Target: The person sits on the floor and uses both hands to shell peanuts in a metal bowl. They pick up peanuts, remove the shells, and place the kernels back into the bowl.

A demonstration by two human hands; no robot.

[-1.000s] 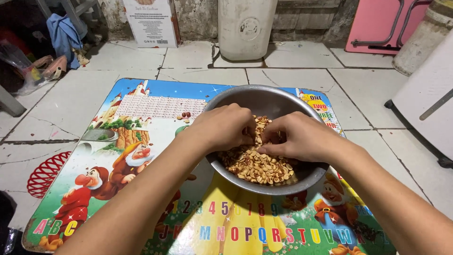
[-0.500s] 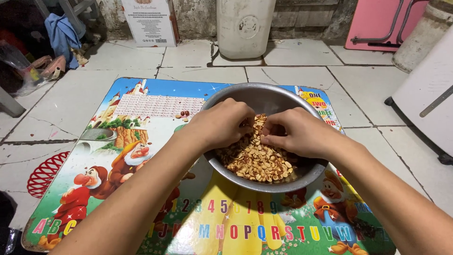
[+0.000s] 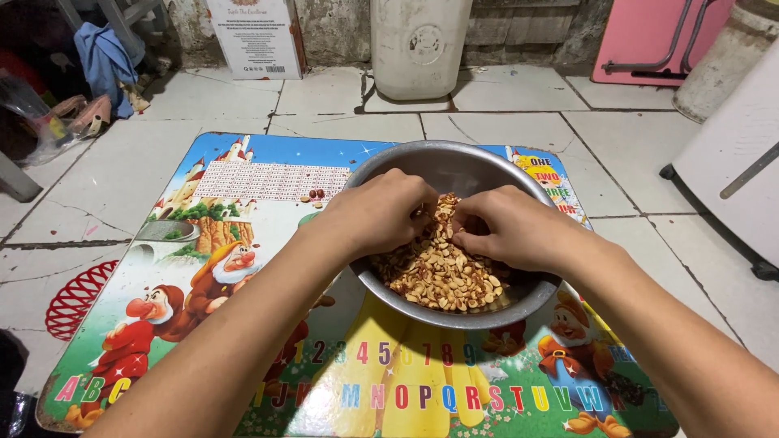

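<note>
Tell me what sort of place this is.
Probably a home floor used for food preparation: a metal bowl of peanuts sits on a low cartoon-printed table above cracked tiles, with household clutter nearby.

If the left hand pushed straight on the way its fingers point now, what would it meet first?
Probably the right hand: the left hand points rightward over the shelled peanuts in the round metal bowl, fingertips nearly meeting; depth is unclear.

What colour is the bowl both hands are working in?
Plain silvery grey metal bowl, no pattern; the head view shows it best, holding tan peanuts.

Head camera looks steeply down, close
</note>
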